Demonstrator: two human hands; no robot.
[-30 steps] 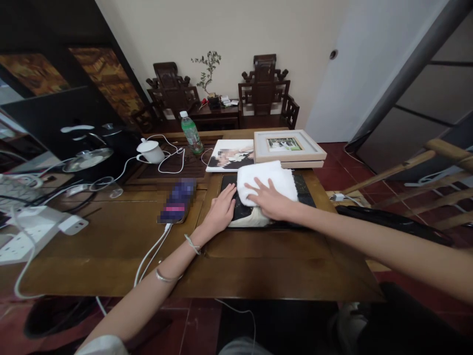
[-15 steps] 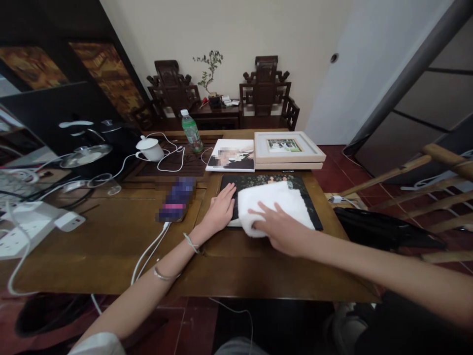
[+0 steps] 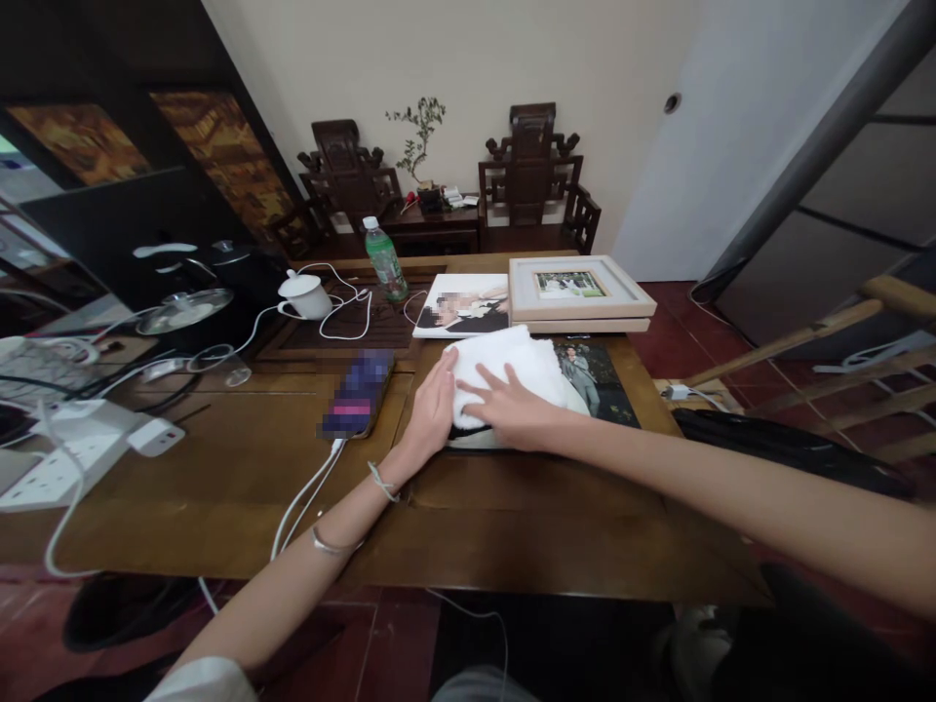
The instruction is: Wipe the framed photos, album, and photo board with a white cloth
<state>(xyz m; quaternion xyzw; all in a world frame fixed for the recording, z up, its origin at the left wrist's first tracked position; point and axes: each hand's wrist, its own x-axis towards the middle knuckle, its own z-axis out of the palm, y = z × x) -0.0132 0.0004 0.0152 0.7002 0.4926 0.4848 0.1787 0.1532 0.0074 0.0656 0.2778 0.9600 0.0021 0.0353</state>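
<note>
A folded white towel [image 3: 504, 366] lies over a dark photo panel [image 3: 618, 395] on the wooden table. My right hand [image 3: 508, 405] presses on the towel's top with fingers spread, not wrapped round it. At the panel's left edge rests my left hand [image 3: 433, 405], its fingers stretched out close together and touching the towel's left side. To the right of the towel, a figure in a grey suit shows in the picture. Much of the panel's left and middle is hidden under towel and hands.
Behind the panel lie a white-edged photo print [image 3: 464, 304] and stacked light-wood picture frames [image 3: 581, 312]. A phone [image 3: 358, 395] with a white cable is left of my left hand. Farther left are a green-labelled bottle [image 3: 385, 258], lidded cup [image 3: 303, 295] and power strip [image 3: 69, 453].
My right hand has slid the towel leftward and slightly away across the panel, up against my left hand. The panel's right part with the suited figure is now uncovered.
</note>
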